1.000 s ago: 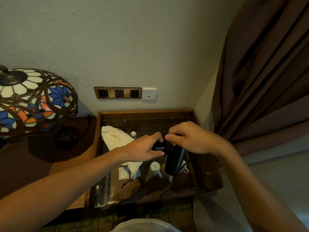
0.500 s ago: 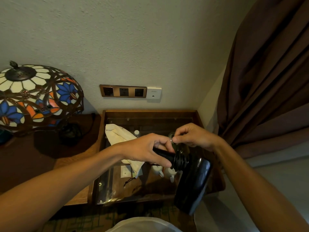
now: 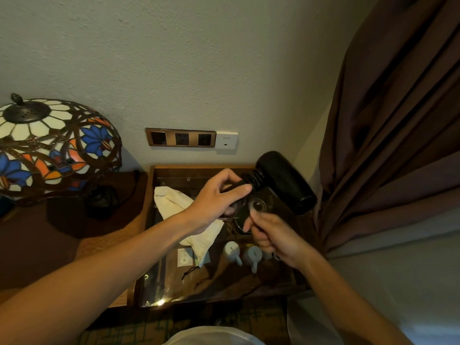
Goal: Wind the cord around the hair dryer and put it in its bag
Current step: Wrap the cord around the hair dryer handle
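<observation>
This looks like a hotel bedroom. A stained-glass lamp (image 3: 53, 145) stands on a wooden bench (image 3: 37, 250) at the left, below a plain wall with a row of sockets (image 3: 180, 137). Heavy brown curtains (image 3: 398, 120) hang at the right, and two small white cups (image 3: 242, 252) sit in a glass-topped tray (image 3: 149, 220) nearby.

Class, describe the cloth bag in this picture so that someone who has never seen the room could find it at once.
Start at the stained-glass lamp on the left, then move right to the glass-topped wooden tray under the wall sockets. The bag lies on the tray's left half, partly under the left hand. It is the only soft, cream, crumpled thing there; its neighbours are small hard white cups.
</observation>
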